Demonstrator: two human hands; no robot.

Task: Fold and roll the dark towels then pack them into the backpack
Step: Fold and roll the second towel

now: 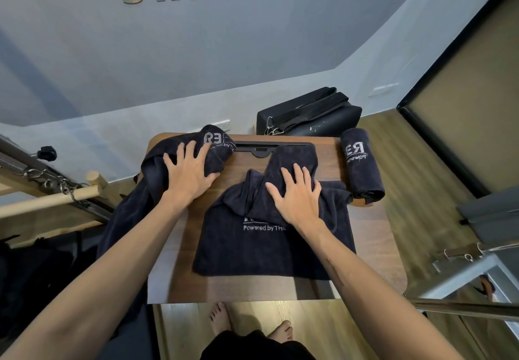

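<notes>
Bench [373, 247] comes first: a small wooden top with rounded corners and a dark slot along its far edge, carrying all three towels. Beyond that far edge sits the backpack [309, 118], black, boxy and smooth-skinned, with a webbing strap and metal clips across it; whether it is open I cannot tell.

At the bench's middle lies the flat towel [269, 250], dark terry with white stitched lettering, its far part bunched into soft ridges. The right hand [297, 194] presses on that bunched part, fingers spread and straight. At the bench's far left corner a loose towel [126, 213] is heaped and spills over the edge; the left hand [188, 174] rests on the heap, fingers splayed, thumb tucked at the cloth's rim. At the far right corner lies a rolled towel [362, 165], a tight cylinder.

The cloth looks light, limp and grippy rather than slippery, nothing fragile; it should hold a crease poorly, so corners and hems are likely the best places to pinch, with flat palms smoothing before rolling.
</notes>
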